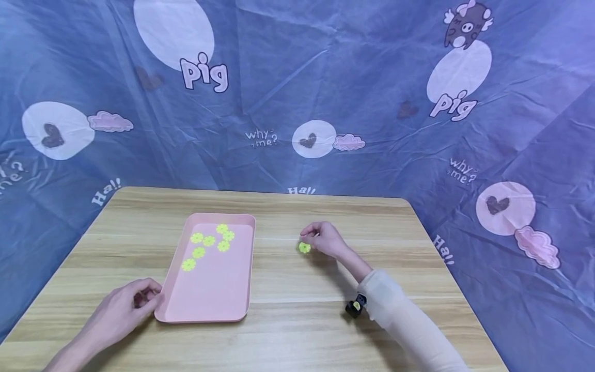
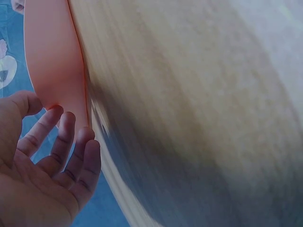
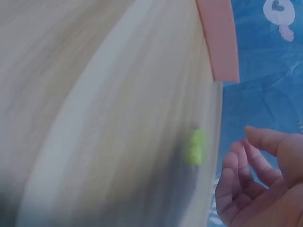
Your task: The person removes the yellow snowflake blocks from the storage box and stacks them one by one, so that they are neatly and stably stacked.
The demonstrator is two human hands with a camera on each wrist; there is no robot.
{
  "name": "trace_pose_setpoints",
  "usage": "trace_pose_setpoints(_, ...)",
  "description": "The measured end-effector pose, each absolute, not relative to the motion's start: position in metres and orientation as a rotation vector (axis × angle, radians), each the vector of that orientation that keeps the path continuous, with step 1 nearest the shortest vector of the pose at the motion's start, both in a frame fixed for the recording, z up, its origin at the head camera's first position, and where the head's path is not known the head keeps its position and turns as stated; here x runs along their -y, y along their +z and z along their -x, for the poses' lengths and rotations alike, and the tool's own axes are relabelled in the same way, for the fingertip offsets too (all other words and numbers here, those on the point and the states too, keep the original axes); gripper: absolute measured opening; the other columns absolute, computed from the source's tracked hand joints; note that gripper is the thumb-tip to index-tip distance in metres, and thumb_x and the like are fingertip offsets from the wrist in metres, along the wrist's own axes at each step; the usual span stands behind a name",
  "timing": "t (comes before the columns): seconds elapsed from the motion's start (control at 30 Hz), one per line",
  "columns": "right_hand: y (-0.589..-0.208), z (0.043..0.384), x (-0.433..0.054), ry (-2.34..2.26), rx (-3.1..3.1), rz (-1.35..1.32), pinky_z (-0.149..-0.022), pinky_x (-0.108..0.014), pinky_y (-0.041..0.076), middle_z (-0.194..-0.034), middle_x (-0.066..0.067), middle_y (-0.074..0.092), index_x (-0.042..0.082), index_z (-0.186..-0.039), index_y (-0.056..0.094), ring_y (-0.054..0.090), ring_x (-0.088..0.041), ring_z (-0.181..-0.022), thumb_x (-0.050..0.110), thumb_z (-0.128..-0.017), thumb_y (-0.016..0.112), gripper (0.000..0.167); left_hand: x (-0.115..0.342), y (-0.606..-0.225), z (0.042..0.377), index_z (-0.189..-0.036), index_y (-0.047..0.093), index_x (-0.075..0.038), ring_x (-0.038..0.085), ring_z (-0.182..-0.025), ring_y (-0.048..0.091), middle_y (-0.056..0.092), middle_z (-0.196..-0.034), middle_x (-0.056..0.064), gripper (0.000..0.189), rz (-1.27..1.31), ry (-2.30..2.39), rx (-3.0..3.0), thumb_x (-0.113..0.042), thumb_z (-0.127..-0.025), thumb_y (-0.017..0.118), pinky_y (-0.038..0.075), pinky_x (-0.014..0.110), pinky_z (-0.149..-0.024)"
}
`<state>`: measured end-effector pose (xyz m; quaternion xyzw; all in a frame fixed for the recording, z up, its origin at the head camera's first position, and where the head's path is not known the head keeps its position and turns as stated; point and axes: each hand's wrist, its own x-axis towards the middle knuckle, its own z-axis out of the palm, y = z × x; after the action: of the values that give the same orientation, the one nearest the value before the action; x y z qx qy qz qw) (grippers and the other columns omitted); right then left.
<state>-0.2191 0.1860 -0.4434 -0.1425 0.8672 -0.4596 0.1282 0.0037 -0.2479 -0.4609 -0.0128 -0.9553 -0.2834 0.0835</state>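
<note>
My left hand (image 1: 128,305) is at the near left corner of a pink tray (image 1: 218,299). Its thumb and index fingertip grip the rim, as the left wrist view also shows, while the other fingers curl loosely beside the outer wall. Several small yellow-green flower-shaped pieces (image 1: 198,252) lie flat in the far half of the tray. Right of the tray, one more flower-shaped piece (image 1: 304,248) rests on the table. Just over it hovers my right hand (image 1: 327,240), fingers bent; in the right wrist view a gap separates the fingertips from that piece (image 3: 196,147).
The wooden table (image 1: 297,341) carries both the tray and the loose piece. Behind it and along its sides hangs a blue cloth (image 1: 279,93) printed with pigs and hearts. A small black device (image 1: 355,306) sits at the right wrist by the sleeve.
</note>
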Motion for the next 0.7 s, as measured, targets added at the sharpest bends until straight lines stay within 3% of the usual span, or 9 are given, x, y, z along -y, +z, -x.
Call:
trace_pose_setpoints(0.3,-0.432,0.215,-0.159,-1.23,-2.569,0.757,-0.067,-0.022,0.052,-0.093,-0.01,0.075,0.004,-0.108,0.077,0.064,-0.014,-0.075,0.016,-0.095,0.076,0.017,0.248,-0.463,-0.004,-0.088,0.069,-0.029,-0.009,-0.069,0.047,0.058,-0.074,-0.02,0.017,0.039,-0.828,2.842,-0.016,-0.091,0.08,0.041,0.022,-0.063)
trace_pose_setpoints(0.47,-0.433,0.213,-0.141,-1.18,-2.581,0.918,-0.072,-0.022,0.054,-0.097,-0.008,0.077,0.003,-0.115,0.075,0.064,-0.01,-0.079,0.02,-0.097,0.075,0.025,0.248,-0.464,-0.004,-0.088,0.069,-0.028,-0.009,-0.069,0.046,0.058,-0.074,-0.02,0.017,0.042,-0.828,2.838,-0.015,-0.091,0.08,0.041,0.021,-0.063)
trace_pose_setpoints(0.7,-0.432,0.211,-0.112,-1.062,-2.641,1.111,-0.086,-0.028,0.056,-0.105,-0.005,0.078,0.008,-0.119,0.075,0.069,-0.016,-0.094,0.025,-0.097,0.075,0.028,0.248,-0.465,-0.004,-0.089,0.07,-0.027,-0.01,-0.07,0.047,0.058,-0.074,-0.02,0.016,0.041,-0.817,2.843,-0.015,-0.091,0.079,0.042,0.022,-0.063)
